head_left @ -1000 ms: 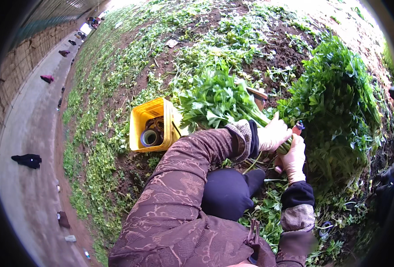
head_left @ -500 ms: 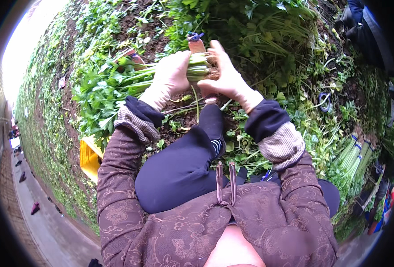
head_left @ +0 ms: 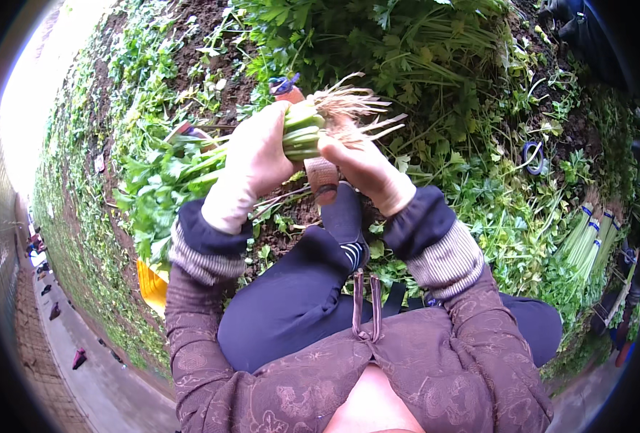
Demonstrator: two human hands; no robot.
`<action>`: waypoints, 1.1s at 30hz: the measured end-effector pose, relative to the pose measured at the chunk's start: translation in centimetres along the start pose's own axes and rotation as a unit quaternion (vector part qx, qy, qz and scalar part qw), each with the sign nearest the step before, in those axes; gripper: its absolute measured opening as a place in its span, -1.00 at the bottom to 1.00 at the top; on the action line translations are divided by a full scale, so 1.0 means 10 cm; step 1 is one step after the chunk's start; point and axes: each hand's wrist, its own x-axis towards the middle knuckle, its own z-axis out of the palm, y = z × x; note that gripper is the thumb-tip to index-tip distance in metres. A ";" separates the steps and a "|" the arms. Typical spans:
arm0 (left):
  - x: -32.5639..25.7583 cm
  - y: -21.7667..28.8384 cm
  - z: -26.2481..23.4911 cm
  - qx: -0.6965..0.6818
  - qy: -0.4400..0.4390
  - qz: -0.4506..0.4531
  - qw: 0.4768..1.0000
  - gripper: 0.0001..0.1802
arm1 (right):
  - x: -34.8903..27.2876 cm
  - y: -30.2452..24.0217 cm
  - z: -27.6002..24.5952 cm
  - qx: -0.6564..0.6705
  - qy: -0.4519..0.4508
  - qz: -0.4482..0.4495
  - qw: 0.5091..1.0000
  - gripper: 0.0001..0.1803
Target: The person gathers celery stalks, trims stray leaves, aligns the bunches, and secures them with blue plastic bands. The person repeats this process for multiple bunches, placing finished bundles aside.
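My left hand [head_left: 256, 155] grips a bunch of leafy green stalks [head_left: 190, 169] near the root end, the leaves trailing off to the left. My right hand [head_left: 363, 166] closes on the same bunch's pale stem bases [head_left: 302, 130], with the tan roots [head_left: 349, 108] sticking out above my fingers. A strip of brownish tape [head_left: 321, 177] hangs down between my two hands. Behind my left hand pokes a knife handle with a blue and red end [head_left: 285, 88].
A yellow crate [head_left: 152, 285] sits at my left knee. Tied bundles of green stalks [head_left: 587, 238] lie at the right, with a dark tape ring [head_left: 533, 155] on the greens. Growing greens and bare soil [head_left: 211, 58] fill the bed ahead; a paved path [head_left: 81, 375] runs at left.
My view has swung over the hands. The bunch has been raised and turned, so its roots now stick out above my right hand. A tape strip now hangs between the hands.
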 end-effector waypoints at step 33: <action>0.08 0.22 0.67 0.076 0.178 0.084 0.977 -0.02 | 0.28 -0.21 -0.23 0.082 0.272 0.062 0.957 -0.90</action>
